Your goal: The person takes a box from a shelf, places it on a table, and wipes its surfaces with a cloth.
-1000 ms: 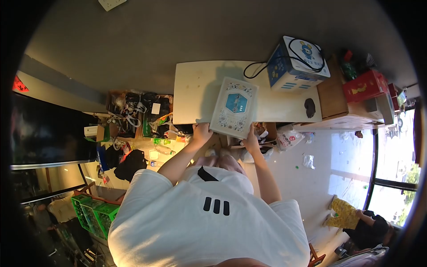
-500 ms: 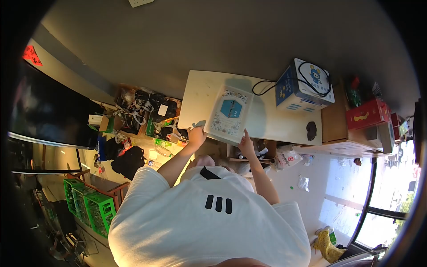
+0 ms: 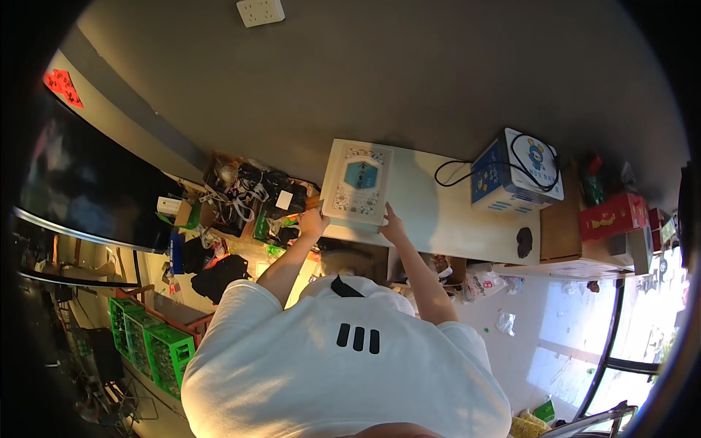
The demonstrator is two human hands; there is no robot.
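Observation:
A flat white gift box [image 3: 355, 205] with floral print and a blue label lies over the left end of the white tabletop [image 3: 431, 175]. Whether its underside rests on the table I cannot tell. At the box's near left corner, my left hand [image 3: 314, 221] is closed on its edge. My right hand [image 3: 392, 223] grips the near right corner, fingers along the side. Much of the fingers is hidden behind the box.
On the table's right stands a blue and white carton [image 3: 515, 171] with a black cable over it. Farther right is a red box [image 3: 615, 216]. Cartons of cables [image 3: 248, 193] stand left of the table, above green crates [image 3: 166, 350]. A wall socket [image 3: 261, 12] is above.
Both hands have carried the box leftward over the table, to its left end, and it is turned straighter. The view has shifted, so the table appears lower and farther right.

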